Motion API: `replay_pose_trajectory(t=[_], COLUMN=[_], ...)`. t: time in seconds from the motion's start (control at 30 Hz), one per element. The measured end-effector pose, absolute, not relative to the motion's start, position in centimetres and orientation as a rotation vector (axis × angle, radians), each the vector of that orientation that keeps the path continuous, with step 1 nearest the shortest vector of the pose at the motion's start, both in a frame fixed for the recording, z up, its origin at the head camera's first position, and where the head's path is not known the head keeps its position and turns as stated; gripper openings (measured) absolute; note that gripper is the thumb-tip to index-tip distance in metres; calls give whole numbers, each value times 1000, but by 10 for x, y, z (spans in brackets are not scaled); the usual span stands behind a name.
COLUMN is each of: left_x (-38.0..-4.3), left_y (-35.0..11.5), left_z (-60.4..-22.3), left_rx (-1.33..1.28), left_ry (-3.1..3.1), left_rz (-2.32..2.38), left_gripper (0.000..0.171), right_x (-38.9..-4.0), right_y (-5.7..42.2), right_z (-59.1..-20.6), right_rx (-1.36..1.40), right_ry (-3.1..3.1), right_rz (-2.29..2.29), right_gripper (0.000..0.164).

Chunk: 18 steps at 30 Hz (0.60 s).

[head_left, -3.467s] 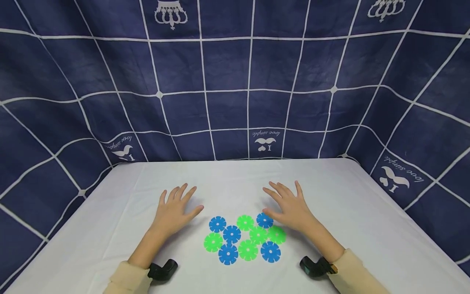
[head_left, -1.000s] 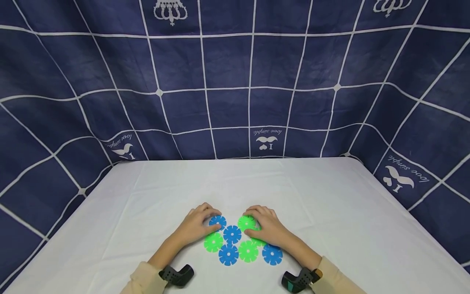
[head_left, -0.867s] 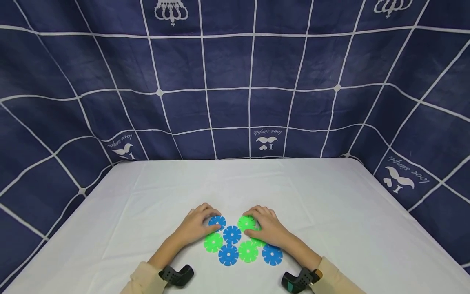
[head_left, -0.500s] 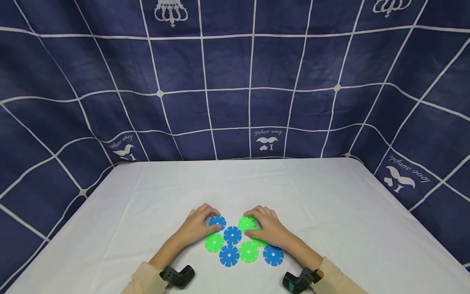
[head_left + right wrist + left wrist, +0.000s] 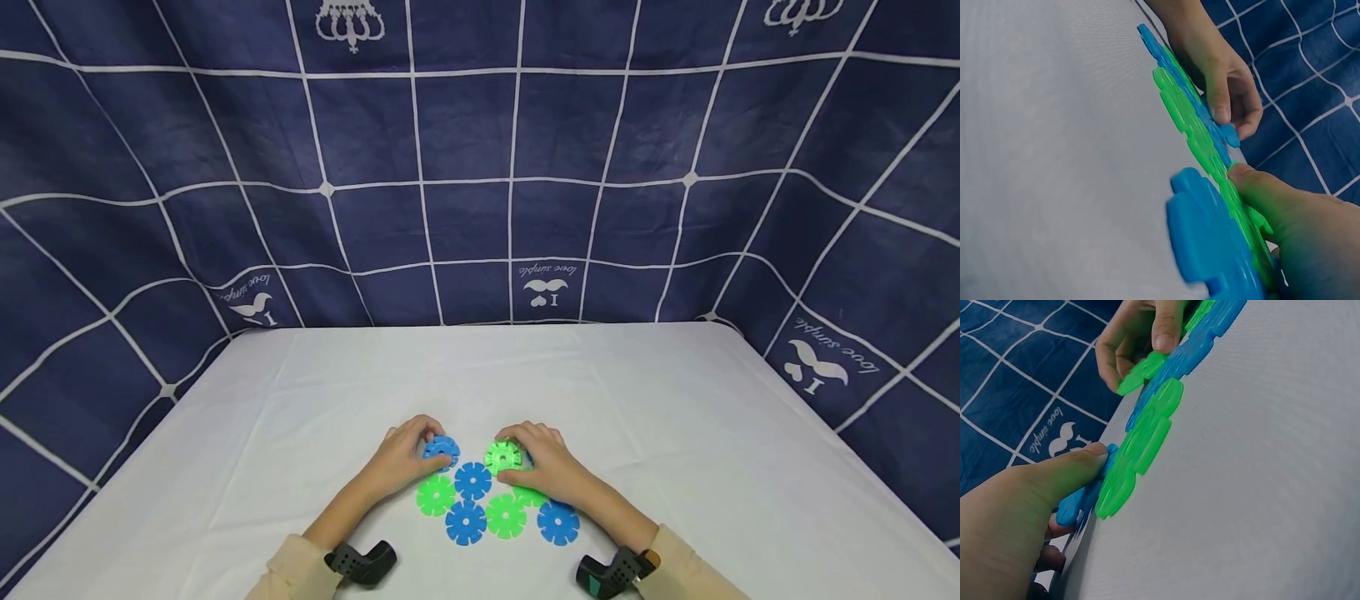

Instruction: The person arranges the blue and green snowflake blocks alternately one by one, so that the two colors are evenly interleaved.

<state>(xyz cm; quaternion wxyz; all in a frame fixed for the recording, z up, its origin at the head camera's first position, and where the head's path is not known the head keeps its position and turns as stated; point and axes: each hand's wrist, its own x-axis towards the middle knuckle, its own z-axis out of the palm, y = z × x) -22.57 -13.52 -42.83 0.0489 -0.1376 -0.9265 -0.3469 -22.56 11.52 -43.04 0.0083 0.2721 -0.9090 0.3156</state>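
In the head view my left hand [image 5: 401, 458] pinches a blue notched disc [image 5: 442, 448] by its edges, thumb at the near side. Its far edge is tipped up from the white cloth. My right hand [image 5: 551, 458] likewise holds a green notched disc [image 5: 503, 456] between thumb and fingers. From the left wrist, the thumb lies on the held blue disc [image 5: 1071, 506], close beside a flat green disc [image 5: 1138, 447]. The right wrist view shows several more discs in front of the hands, with a blue disc [image 5: 1207, 231] nearest the camera. My right hand partly covers other discs.
Between and in front of the hands lie other flat discs, including a blue one [image 5: 472, 481], a green one [image 5: 436, 495] and another blue one [image 5: 558, 522]. White cloth [image 5: 480, 367] covers the table. A dark blue checked curtain [image 5: 465, 225] rises behind and at both sides.
Both hands have come down and inward from hovering with spread fingers onto the discs. Within the last half second the blue and green discs have been tilted up slightly in the fingers.
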Motion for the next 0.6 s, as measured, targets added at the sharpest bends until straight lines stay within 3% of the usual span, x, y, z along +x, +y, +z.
replay_pose_trajectory(t=[0.6], left_x=[-233], left_y=[-139], left_z=[-430], left_rx=[-277], left_ry=[-2784], left_rz=[-1459], left_gripper=[30], right_x=[-223], right_y=[113], right_z=[-427], right_rx=[926], right_ry=[-2861], right_rz=[1147], right_gripper=[45])
